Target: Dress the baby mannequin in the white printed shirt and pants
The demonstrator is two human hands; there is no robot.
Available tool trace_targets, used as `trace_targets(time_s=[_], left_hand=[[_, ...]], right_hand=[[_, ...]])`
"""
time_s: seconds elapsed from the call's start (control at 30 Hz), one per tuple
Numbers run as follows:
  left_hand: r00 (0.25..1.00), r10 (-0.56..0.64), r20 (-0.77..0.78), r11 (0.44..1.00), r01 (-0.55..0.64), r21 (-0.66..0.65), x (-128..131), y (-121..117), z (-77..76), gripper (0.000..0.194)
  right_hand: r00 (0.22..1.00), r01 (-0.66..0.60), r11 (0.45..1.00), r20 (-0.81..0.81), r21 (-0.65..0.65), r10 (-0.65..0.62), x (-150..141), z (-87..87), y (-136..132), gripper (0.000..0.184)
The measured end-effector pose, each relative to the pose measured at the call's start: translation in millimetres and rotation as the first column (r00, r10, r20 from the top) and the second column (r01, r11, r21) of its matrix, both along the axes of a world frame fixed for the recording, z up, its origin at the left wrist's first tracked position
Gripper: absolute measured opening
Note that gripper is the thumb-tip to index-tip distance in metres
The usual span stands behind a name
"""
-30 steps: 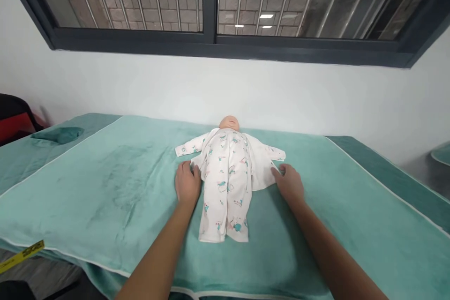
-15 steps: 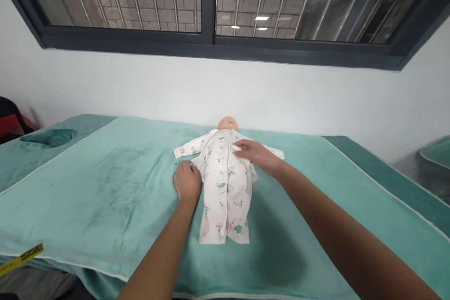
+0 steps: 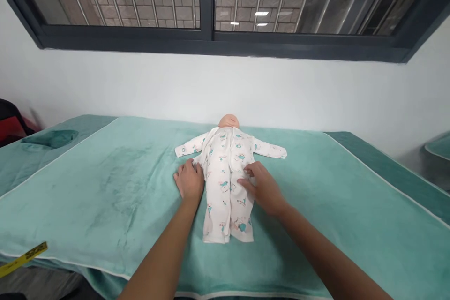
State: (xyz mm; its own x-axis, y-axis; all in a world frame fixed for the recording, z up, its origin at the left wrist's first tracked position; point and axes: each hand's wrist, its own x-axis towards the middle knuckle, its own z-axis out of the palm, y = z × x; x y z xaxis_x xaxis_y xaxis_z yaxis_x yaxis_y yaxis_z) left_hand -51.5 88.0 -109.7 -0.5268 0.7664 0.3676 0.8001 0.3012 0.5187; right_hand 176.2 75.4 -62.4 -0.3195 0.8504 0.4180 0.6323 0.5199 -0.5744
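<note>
The doll (image 3: pixel 229 121) lies face-up on the green cover (image 3: pixel 87 187), my left hand (image 3: pixel 190 180) at the printed outfit's (image 3: pixel 225 197) edge, seemingly to steady it, grip unclear, while my right hand (image 3: pixel 263 188), thumb and fingers parted, meets its front, perhaps so the cloth lies flat.

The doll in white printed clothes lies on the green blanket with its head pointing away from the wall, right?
Not quite: the doll's head points toward the wall, as the head camera view shows. The green blanket and white printed clothes are right.
</note>
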Motion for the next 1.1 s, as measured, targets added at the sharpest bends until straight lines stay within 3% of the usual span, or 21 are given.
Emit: trace_targets(time_s=[0.07, 0.17, 0.33, 0.4, 0.5, 0.6, 0.73, 0.87, 0.97, 1.1], left_hand=[[0.999, -0.046, 0.013, 0.999, 0.046, -0.013, -1.1, -0.6, -0.4, 0.037], [0.998, -0.061, 0.022, 0.998, 0.061, -0.025, -2.9, -1.2, -1.1, 0.037], [0.994, -0.043, 0.097, 0.995, 0.033, 0.099, -5.1, -1.4, -5.4, 0.035], [0.991, -0.059, 0.124, 0.986, 0.038, 0.164, -5.4, -1.6, -8.4, 0.035], [0.987, -0.111, 0.118, 0.962, 0.077, 0.261, -5.1, -1.9, -12.1, 0.033], [0.982, -0.175, 0.068, 0.932, 0.143, 0.332, -4.5, -2.0, -13.4, 0.030], [0.970, -0.245, -0.006, 0.880, 0.225, 0.418, -5.8, -1.2, -14.5, 0.026], [0.959, -0.283, -0.016, 0.840, 0.256, 0.479, -8.4, 0.8, -16.2, 0.021], [0.951, -0.301, 0.066, 0.851, 0.237, 0.468, -6.0, 3.7, -9.3, 0.018], [0.932, -0.337, 0.132, 0.853, 0.242, 0.463, 7.5, 7.1, 22.3, 0.017]], right_hand=[[0.999, 0.016, 0.999, 0.040, 0.043, -0.017, -6.5, -2.7, 0.3, 0.013], [0.999, 0.017, 0.996, 0.045, 0.084, -0.021, -17.3, 0.6, 4.5, 0.020], [0.971, -0.236, 0.970, 0.047, 0.056, 0.234, -16.7, 4.9, 2.4, 0.019], [0.981, -0.175, 0.983, -0.082, 0.046, 0.178, -11.7, 8.2, 4.3, 0.019], [0.938, 0.022, 1.000, -0.346, 0.021, -0.013, -10.4, 19.5, 21.6, 0.019], [0.889, 0.089, 0.996, -0.448, -0.033, -0.094, -23.6, 31.3, 52.7, 0.021], [0.916, 0.158, 0.986, -0.366, -0.047, -0.164, -51.9, 28.3, 84.1, 0.021], [0.970, 0.124, 0.990, -0.218, 0.066, -0.107, -62.6, 13.1, 84.8, 0.018], [0.964, 0.021, 0.999, -0.264, 0.029, -0.013, -55.8, 8.2, 82.5, 0.017], [0.876, -0.046, 0.991, -0.481, -0.124, -0.019, -46.2, 8.7, 91.6, 0.016]])
